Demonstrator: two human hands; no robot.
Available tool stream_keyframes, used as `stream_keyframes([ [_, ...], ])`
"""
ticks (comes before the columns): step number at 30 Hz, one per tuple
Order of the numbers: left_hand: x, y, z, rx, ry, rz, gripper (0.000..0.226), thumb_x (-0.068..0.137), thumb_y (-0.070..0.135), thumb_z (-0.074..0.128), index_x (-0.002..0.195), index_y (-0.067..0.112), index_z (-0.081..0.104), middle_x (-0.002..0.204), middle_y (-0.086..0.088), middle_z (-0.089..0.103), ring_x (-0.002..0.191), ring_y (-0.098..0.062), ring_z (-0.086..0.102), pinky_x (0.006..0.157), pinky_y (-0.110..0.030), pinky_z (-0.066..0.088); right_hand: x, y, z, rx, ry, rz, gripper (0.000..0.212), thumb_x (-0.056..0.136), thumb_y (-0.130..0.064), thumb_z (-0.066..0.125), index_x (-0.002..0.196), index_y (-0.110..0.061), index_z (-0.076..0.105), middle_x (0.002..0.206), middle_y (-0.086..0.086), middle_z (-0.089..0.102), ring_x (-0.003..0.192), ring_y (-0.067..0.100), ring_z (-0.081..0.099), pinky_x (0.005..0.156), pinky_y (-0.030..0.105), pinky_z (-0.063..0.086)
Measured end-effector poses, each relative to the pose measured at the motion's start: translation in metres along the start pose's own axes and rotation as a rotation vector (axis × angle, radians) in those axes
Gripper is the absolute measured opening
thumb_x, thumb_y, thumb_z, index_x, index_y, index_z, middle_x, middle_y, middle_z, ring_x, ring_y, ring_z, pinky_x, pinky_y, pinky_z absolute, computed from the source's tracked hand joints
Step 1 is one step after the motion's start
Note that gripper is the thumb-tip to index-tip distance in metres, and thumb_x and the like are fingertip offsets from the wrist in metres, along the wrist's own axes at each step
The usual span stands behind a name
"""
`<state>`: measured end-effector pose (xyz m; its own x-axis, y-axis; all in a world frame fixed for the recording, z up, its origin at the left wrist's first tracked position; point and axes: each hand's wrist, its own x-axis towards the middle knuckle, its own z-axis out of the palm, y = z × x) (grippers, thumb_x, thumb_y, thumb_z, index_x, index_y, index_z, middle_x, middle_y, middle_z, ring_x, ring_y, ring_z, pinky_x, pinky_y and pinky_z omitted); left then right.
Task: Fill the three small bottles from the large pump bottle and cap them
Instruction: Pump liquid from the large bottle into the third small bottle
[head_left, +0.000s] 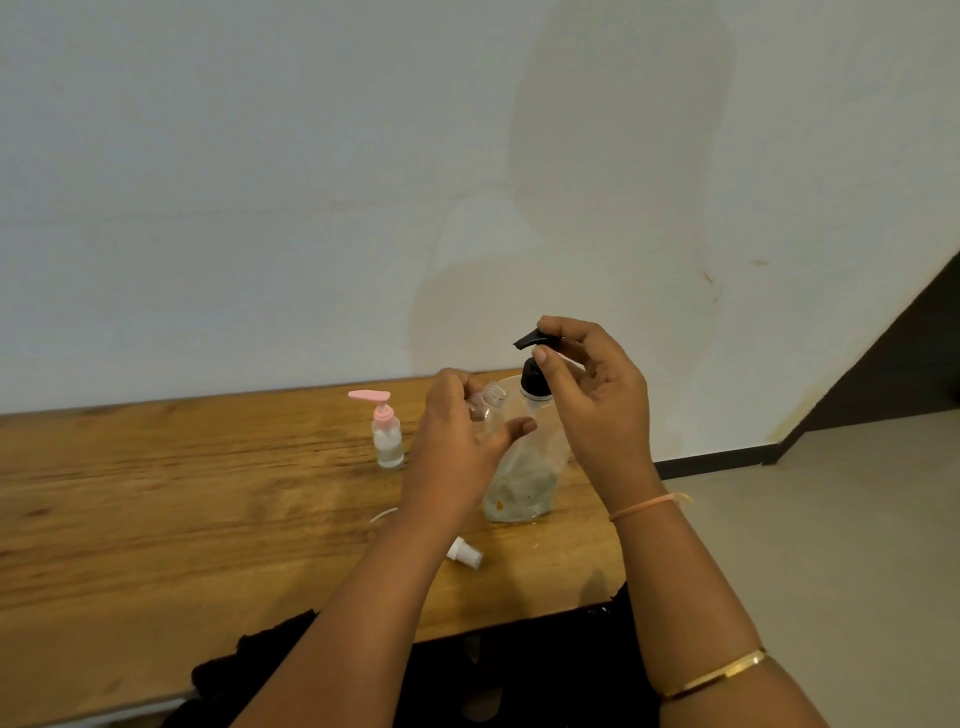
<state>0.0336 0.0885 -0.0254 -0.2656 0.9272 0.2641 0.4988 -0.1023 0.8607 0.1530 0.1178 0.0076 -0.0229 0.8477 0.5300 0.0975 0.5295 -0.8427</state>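
The large clear pump bottle (524, 483) stands on the wooden table (156, 509), with a black pump head (535, 364). My right hand (592, 395) pinches that pump head between thumb and fingers. My left hand (457, 441) holds a small clear open bottle (491, 410), tilted, with its mouth just under the black spout. A small bottle with a pink pump cap (385, 434) stands upright to the left, partly filled with clear liquid. A white spray cap (464, 552) lies on the table below my left wrist.
The table ends at its right edge near my right forearm, with grey floor (831, 519) beyond. A pale wall (311, 208) rises right behind the table. Dark cloth (519, 675) lies at the front edge. A thin white tube (382, 514) peeks out beside my left arm.
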Motion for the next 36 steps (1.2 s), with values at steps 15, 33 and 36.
stream_keyframes([
  [15, 0.008, 0.012, -0.011, 0.148, -0.021, 0.141, 0.051, 0.08, 0.014, 0.061, 0.115, 0.013, 0.024, 0.11, 0.003, 0.026, 0.101, -0.015, 0.044, 0.078, -0.029, 0.044, -0.002, 0.01, -0.001, -0.315, 0.086, -0.279, 0.021, 0.086, 0.002, 0.057, 0.104, -0.004, 0.066, 0.109, -0.004, 0.059, 0.105, 0.002, 0.055, 0.09, 0.024, 0.05],
  [33, 0.009, 0.015, -0.035, -0.137, -0.041, 0.283, 0.05, 0.07, 0.042, 0.071, 0.114, 0.054, 0.05, 0.111, 0.014, 0.055, 0.089, 0.001, 0.061, 0.073, -0.01, 0.05, 0.0, -0.002, -0.003, -0.588, 0.056, -0.352, 0.017, 0.081, 0.001, 0.06, 0.095, -0.005, 0.067, 0.102, 0.007, 0.067, 0.095, 0.024, 0.06, 0.088, 0.006, 0.034],
  [36, 0.01, 0.016, -0.035, -0.149, -0.05, 0.267, 0.048, 0.069, 0.04, 0.072, 0.111, 0.054, 0.051, 0.112, 0.018, 0.055, 0.086, 0.005, 0.059, 0.076, -0.017, 0.054, -0.003, 0.001, 0.003, -0.58, 0.113, -0.347, 0.018, 0.08, 0.0, 0.059, 0.093, -0.008, 0.068, 0.1, 0.003, 0.067, 0.095, 0.022, 0.06, 0.083, 0.029, 0.044],
])
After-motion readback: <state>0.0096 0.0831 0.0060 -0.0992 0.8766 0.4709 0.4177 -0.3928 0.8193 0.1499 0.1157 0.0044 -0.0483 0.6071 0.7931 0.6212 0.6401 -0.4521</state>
